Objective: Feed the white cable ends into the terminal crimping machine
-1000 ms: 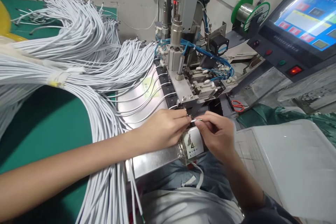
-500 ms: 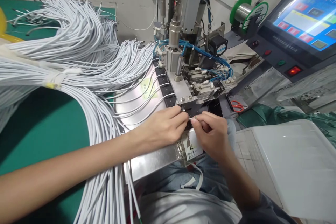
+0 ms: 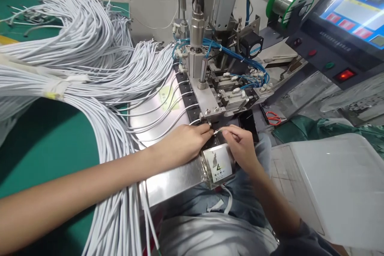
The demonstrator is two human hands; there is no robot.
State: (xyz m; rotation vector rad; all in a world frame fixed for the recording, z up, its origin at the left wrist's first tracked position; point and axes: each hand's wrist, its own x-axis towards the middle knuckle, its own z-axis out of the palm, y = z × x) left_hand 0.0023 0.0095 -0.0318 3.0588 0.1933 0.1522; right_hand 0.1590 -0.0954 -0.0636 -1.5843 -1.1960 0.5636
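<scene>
The right hand [image 3: 241, 145] edges away from the left hand [image 3: 186, 141], its grip pinching a white cable [image 3: 217, 131]; the left's can't be told. Uneven pulling could skew it.

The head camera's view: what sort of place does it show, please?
Probably a factory workshop where cables are worked: many bundled white cables, a metal machine with blue tubes, and a control panel with a lit screen.

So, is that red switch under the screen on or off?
On, it appears: the red switch glows brightly, and the screen above it is lit too.
</scene>
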